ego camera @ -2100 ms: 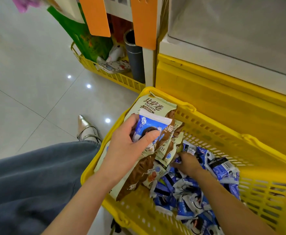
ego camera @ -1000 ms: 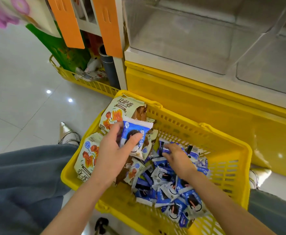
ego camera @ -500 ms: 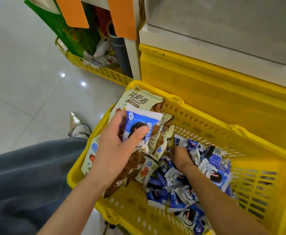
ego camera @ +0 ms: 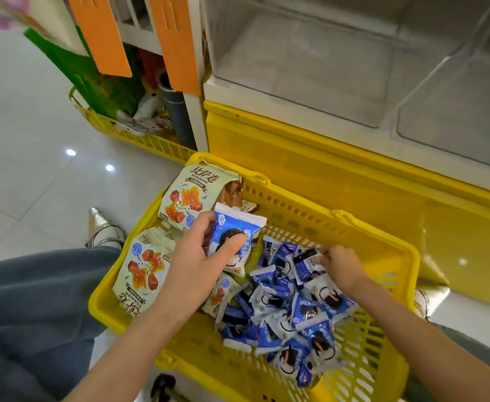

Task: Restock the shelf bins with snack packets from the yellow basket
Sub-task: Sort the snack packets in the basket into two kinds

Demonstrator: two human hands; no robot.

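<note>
The yellow basket [ego camera: 339, 216] sits on the floor in front of the shelf. My left hand [ego camera: 200, 256] grips a stack of blue-and-white snack packets [ego camera: 239, 227] upright over the basket's left side. Further right, my right hand [ego camera: 339, 264] reaches into the pile of small blue packets [ego camera: 284, 309] and pinches one blue packet [ego camera: 306, 256] at the pile's far edge. Larger cream packets [ego camera: 185, 198] with orange pictures lean against the basket's left wall. The clear shelf bins [ego camera: 310, 68] above hold nothing visible.
The shelf has a yellow base [ego camera: 325, 158]. A second yellow basket [ego camera: 139, 137] with toys stands at the back left beside a grey pipe [ego camera: 174, 111]. Orange tags [ego camera: 107, 33] hang above. My jeans-covered leg [ego camera: 35, 314] and a pointed shoe [ego camera: 101, 230] are left.
My right hand has moved right across the blue pile and taken hold of a packet at its far edge. My left hand keeps the same stack. The view tilted up, showing the bins.
</note>
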